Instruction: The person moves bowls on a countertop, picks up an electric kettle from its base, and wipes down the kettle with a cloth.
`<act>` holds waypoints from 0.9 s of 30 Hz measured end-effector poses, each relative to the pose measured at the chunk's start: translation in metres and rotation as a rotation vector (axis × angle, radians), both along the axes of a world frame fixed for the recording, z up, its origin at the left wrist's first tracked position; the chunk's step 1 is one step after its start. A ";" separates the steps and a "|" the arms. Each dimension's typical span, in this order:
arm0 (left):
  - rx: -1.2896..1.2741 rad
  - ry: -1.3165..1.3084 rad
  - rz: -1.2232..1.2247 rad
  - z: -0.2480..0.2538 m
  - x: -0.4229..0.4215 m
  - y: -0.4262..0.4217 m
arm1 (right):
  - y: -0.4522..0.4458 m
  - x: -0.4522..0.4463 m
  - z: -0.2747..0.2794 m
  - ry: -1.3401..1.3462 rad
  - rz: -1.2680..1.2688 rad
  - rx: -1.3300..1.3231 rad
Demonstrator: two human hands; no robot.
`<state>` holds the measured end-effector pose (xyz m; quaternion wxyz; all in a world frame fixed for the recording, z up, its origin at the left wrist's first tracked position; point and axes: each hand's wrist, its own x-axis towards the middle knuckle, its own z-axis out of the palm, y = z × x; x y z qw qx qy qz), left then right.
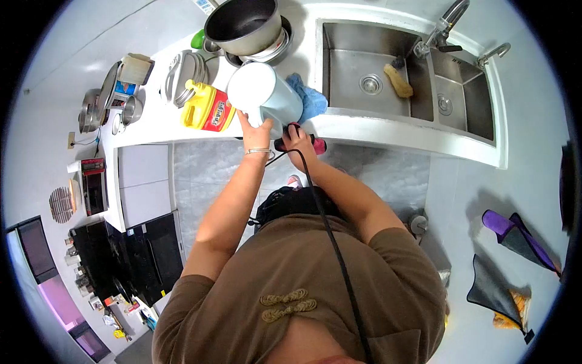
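Observation:
A pale blue-white pitcher (282,100) with a round white top stands at the front edge of the counter. My left hand (257,134) is closed around its handle, thumb and fingers partly showing. Just to the right, below the counter's edge, my right hand (298,144) is wrapped around a black and red object (319,145), largely covered by my fingers; its kind is unclear. A yellow jug (200,109) with a red label is left of the pitcher. Against the pitcher's right side lies a crumpled blue cloth (310,100).
A large pot (242,27) sits on stacked bowls behind the pitcher. Grey plates or lids (189,76) stand at the left. On the right is a double sink (351,70) with a yellowish sponge or cloth (398,82) and a faucet (445,24). A black cable (330,230) hangs across my chest.

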<state>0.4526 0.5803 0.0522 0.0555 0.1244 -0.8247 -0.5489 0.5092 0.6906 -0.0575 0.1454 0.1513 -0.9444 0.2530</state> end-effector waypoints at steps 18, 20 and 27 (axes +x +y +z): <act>0.080 -0.029 -0.003 0.000 0.017 0.007 | 0.021 0.000 0.006 -0.229 0.060 -0.092; 0.161 -0.057 -0.003 0.007 0.018 0.009 | 0.019 -0.002 0.007 -0.273 0.049 -0.103; 0.213 -0.042 -0.013 0.000 0.014 0.005 | 0.042 0.013 0.010 -0.306 0.146 -0.177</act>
